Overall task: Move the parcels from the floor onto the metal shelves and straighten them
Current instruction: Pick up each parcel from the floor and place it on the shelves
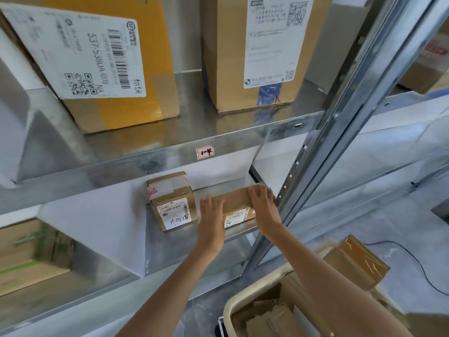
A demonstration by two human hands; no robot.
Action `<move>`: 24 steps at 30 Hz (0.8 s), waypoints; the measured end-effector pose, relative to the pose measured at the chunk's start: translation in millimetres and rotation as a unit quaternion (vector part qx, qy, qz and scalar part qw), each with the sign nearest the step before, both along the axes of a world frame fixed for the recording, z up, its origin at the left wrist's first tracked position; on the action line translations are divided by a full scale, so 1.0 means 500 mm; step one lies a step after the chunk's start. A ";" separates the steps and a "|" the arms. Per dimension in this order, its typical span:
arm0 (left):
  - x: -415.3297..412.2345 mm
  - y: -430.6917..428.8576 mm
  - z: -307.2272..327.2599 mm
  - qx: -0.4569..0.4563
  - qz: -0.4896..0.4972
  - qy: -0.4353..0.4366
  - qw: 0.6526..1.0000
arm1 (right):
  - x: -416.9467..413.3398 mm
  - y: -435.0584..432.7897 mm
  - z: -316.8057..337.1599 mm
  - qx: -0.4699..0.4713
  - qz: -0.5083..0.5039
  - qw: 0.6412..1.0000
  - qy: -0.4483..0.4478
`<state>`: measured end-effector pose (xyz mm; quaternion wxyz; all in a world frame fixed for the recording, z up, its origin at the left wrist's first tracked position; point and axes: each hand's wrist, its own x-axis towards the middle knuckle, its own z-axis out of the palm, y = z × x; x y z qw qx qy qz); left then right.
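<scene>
left hand (211, 211) and right hand (263, 206), fingers extended and gripping nothing, press both ends of the flat brown cardboard parcel (236, 200), likely squaring it on the galvanised metal shelf (241, 232).

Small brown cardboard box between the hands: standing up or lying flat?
Lying flat: the brown cardboard box sits on the metal shelf, broad top up, left hand and right hand at its ends.

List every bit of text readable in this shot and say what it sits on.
"537-538UA 008", "NA" and "SF EXPRESS": white label on the big upper-left box.
"标快", handwritten: same label.
"1-4": pink sticker on the shelf edge.
"太阳星": handwritten on the small box label.
Upper-right box label and flat parcel label: too blurred to read.
</scene>
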<state>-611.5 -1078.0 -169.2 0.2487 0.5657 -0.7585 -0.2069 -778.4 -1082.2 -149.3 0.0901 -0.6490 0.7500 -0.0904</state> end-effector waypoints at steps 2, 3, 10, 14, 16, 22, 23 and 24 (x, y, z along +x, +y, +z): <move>-0.015 -0.009 -0.006 0.014 0.012 -0.029 0.999 | 0.001 -0.012 -0.002 -0.005 -0.010 1.000 -0.012; -0.018 -0.017 -0.007 0.010 0.018 -0.041 0.999 | 0.001 -0.019 0.002 -0.011 -0.013 0.999 -0.028; -0.027 -0.107 -0.007 -0.027 0.059 -0.142 0.988 | -0.026 -0.099 -0.011 -0.041 0.003 0.997 -0.065; -0.030 -0.118 0.005 -0.035 0.057 -0.133 0.989 | -0.025 -0.105 0.012 -0.051 0.033 0.996 -0.062; -0.024 -0.105 0.006 -0.036 0.040 -0.112 0.992 | -0.019 -0.087 0.028 -0.048 0.047 0.993 -0.098; 0.034 -0.009 0.060 -0.063 -0.012 -0.030 0.997 | 0.000 0.040 0.062 -0.102 0.073 0.983 -0.133; 0.049 0.011 0.076 -0.073 -0.019 -0.018 0.997 | 0.005 0.066 0.071 -0.113 0.075 0.980 -0.145; 0.066 0.032 0.094 -0.087 -0.027 -0.008 0.996 | 0.012 0.096 0.084 -0.124 0.074 0.977 -0.159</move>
